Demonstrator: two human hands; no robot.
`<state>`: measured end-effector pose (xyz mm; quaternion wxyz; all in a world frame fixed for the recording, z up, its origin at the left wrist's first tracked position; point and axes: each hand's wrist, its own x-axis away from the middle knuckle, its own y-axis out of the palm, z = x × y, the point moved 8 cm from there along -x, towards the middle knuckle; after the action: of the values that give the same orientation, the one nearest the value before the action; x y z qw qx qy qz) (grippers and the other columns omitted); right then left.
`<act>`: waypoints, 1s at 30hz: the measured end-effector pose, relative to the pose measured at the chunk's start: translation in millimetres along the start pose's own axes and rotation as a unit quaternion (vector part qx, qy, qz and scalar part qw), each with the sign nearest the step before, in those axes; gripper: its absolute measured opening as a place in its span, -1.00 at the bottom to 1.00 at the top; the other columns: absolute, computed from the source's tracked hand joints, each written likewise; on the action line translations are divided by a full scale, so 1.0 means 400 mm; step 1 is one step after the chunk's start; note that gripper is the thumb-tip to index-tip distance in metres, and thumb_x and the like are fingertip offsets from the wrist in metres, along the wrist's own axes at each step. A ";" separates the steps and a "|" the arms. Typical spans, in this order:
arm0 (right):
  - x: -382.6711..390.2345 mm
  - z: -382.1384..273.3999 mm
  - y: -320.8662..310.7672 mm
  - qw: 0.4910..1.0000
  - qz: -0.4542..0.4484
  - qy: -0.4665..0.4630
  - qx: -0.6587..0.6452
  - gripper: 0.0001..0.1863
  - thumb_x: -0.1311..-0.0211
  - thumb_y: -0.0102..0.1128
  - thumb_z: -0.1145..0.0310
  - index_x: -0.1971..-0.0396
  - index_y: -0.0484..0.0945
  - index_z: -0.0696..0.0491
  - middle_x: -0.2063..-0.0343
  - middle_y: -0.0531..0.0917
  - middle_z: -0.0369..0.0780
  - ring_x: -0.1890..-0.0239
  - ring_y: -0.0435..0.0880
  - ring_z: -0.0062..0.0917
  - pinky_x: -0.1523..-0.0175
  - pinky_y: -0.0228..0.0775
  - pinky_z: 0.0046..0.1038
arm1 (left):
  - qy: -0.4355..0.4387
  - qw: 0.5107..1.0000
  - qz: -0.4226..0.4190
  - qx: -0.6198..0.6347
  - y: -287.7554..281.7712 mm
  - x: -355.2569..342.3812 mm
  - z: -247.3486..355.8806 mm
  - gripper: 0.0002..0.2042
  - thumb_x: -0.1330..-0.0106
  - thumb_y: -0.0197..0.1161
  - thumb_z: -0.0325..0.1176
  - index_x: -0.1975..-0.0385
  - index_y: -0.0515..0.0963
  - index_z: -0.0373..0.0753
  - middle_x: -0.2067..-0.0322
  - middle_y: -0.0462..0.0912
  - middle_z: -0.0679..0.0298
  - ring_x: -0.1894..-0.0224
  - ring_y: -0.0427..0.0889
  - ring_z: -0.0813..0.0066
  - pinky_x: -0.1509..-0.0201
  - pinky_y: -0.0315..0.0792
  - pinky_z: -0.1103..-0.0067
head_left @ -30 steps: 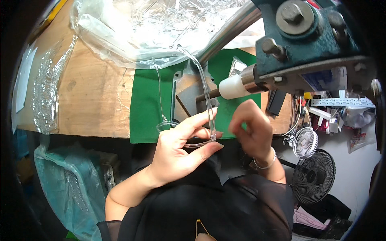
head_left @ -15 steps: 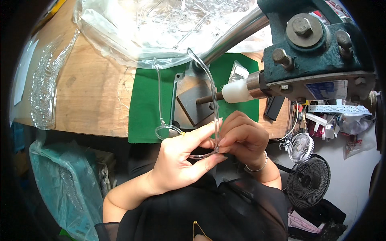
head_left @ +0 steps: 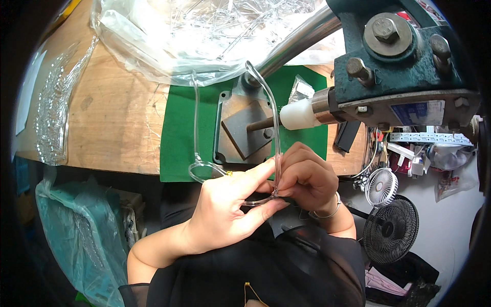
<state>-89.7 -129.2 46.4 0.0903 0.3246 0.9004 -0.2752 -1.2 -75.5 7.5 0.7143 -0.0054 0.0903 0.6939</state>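
Fingers of both hands close on a clear plastic eyeglass frame, held just below the edge of a wooden workbench. Seen from the head camera, looking down, the left hand comes in from the lower left, its forefinger stretched along the top of the frame front and its thumb pressed up from beneath, so the front is pinched between them. Its other fingers are curled underneath. Just beside it, the right hand is bunched into a loose fist, fingertips pressed together on the frame's right corner, where the right temple arm joins it. A thin bracelet circles that wrist.

Both temple arms stand up away from the person: the right one rises in a long curve over a grey metal plate, and the left temple arm runs straight up over a green mat that lies on the bench. One lens ring sticks out to the left of the left hand.

Above the mat, a teal-painted machine head with large bolts overhangs the bench, a steel bar slanting away from it and a white cylindrical tip pointing left. A clear plastic bag of more clear frames lies at the top. At lower right, two small fans stand on the floor.
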 end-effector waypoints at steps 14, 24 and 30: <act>0.020 0.036 -0.001 0.989 0.019 0.028 -0.145 -0.87 0.19 0.31 0.49 0.57 0.53 0.11 0.56 0.54 -0.31 0.46 0.44 -0.53 0.32 0.26 -0.58 | -0.070 0.990 -0.032 0.117 0.014 0.003 -0.027 -0.45 0.03 0.30 -0.48 -0.01 0.29 -0.44 0.45 0.61 0.24 0.37 0.48 0.70 0.23 0.32 0.74; 0.035 0.053 0.008 0.975 0.054 0.104 -0.190 -0.91 0.10 0.23 0.53 0.57 0.48 0.12 0.55 0.50 -0.27 0.48 0.43 -0.52 0.33 0.25 -0.58 | -0.042 0.993 -0.020 0.104 0.015 0.002 -0.023 -0.45 -0.01 0.27 -0.50 -0.04 0.25 -0.45 0.42 0.61 0.23 0.36 0.47 0.72 0.22 0.32 0.75; 0.028 0.026 -0.001 0.993 0.049 -0.022 -0.102 -0.88 0.16 0.27 0.52 0.56 0.52 0.11 0.57 0.51 -0.26 0.51 0.43 -0.53 0.38 0.27 -0.58 | -0.026 0.995 -0.020 0.089 0.011 0.005 -0.013 -0.44 0.00 0.27 -0.52 -0.05 0.24 -0.45 0.43 0.60 0.22 0.37 0.48 0.70 0.21 0.33 0.75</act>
<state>-98.9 -129.1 34.2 0.1564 0.3508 0.9047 -0.1844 -6.1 -74.1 2.5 0.7281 0.0748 0.1329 0.6683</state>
